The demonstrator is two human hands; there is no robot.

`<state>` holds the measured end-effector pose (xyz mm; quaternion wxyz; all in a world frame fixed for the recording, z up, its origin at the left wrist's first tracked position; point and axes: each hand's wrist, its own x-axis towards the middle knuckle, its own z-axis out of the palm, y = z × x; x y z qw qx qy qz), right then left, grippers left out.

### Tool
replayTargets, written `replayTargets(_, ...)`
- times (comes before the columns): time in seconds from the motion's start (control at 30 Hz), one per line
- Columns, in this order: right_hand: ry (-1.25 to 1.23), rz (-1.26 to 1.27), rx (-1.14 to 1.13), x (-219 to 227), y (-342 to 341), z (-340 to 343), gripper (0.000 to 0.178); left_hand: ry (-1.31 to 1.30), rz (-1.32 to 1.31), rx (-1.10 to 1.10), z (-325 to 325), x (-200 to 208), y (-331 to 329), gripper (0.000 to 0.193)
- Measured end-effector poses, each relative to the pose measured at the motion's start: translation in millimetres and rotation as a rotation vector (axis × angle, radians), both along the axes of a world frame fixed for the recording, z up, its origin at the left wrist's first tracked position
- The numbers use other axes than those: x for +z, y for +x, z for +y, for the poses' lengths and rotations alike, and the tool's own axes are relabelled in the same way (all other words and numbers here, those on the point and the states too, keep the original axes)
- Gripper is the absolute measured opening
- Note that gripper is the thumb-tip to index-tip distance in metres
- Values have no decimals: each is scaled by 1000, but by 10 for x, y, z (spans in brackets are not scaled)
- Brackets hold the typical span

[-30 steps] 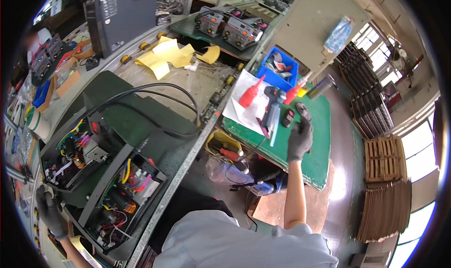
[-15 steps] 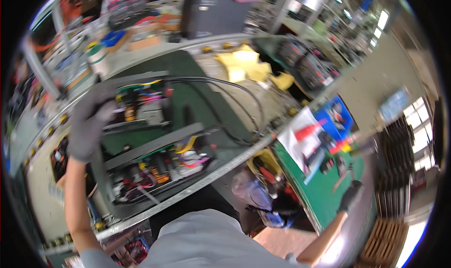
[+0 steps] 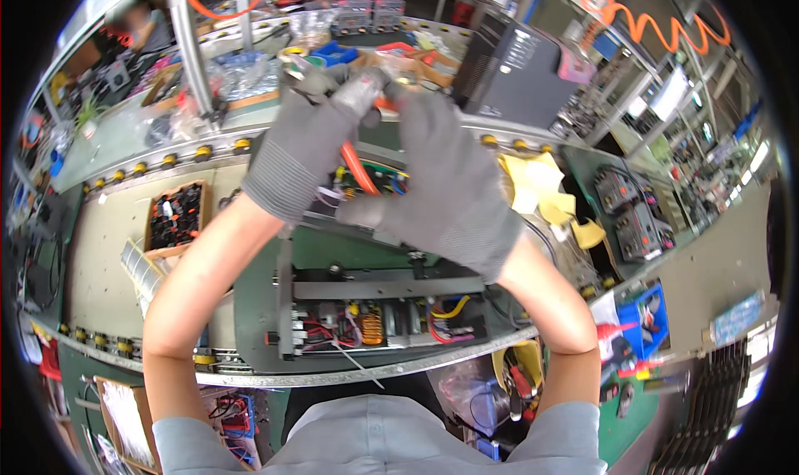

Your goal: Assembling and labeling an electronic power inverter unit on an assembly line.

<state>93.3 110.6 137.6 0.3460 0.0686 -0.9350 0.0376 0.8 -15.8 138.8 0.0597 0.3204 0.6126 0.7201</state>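
Observation:
Both my grey-gloved hands meet above the far open electronic unit [image 3: 391,178]. My left hand [image 3: 312,134] has its fingers curled; what they hold is hidden. My right hand [image 3: 454,179] is closed around an orange-handled hand tool [image 3: 358,169], which looks like pliers. Its working end is hidden among the fingers. Closer to me lies a second open unit [image 3: 379,290], with a grey metal bar, a copper-coloured coil and coloured wires. A white tie sticks out from its front. Both units rest on a dark green board [image 3: 258,308].
A cardboard box of small black parts [image 3: 176,217] stands at left. Yellow foam pieces [image 3: 537,184] and a tall dark grey cabinet [image 3: 524,75] are beyond my right hand. A blue bin [image 3: 645,321] sits at right. Metal rails with rollers [image 3: 204,153] edge the bench.
My right hand has come from the green side table at right to the far unit, where the orange-handled tool now shows. My left hand has moved alongside it. The view has turned left.

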Motion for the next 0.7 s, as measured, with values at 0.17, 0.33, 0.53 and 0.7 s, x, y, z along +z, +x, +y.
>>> replayTargets(0.17,161,-154,-37,-193,-565,86,56,-377,-8,-120,-452,-447,-440,35)
replayTargets(0.33,386,-312,-140,-313,-800,479,47,-873,984,38,-558,-1140,-738,30)
replayTargets(0.53,815,-265,174,-636,-1143,270,33,-933,987,-18,-753,-1633,-707,29)
replayTargets(0.7,865,-216,311,-699,-1319,144,25,-787,972,28,-845,-1663,-713,31)
